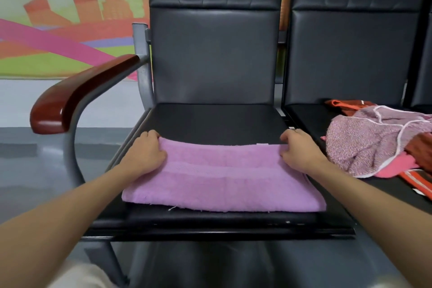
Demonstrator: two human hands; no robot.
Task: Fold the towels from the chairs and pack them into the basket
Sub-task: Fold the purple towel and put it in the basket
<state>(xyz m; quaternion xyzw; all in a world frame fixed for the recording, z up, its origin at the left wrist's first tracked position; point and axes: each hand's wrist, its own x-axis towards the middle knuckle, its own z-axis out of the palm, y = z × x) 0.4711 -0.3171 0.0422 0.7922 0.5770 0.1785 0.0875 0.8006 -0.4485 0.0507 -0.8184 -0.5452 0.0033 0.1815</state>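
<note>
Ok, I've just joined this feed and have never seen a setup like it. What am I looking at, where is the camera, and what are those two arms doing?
There is no machine here. The two arms belong to a person, and the single picture comes from a wide-angle camera worn on that person's head, looking forward and down. That is why the arms reach in from the bottom edge. The left hand and the right hand each grip a far corner of a purple towel. The towel lies folded on the black seat of a dark chair with a wooden armrest. On the next seat to the right lies a loose pile of other towels, speckled pink and orange-red, not yet folded. No basket shows in this view.
</note>
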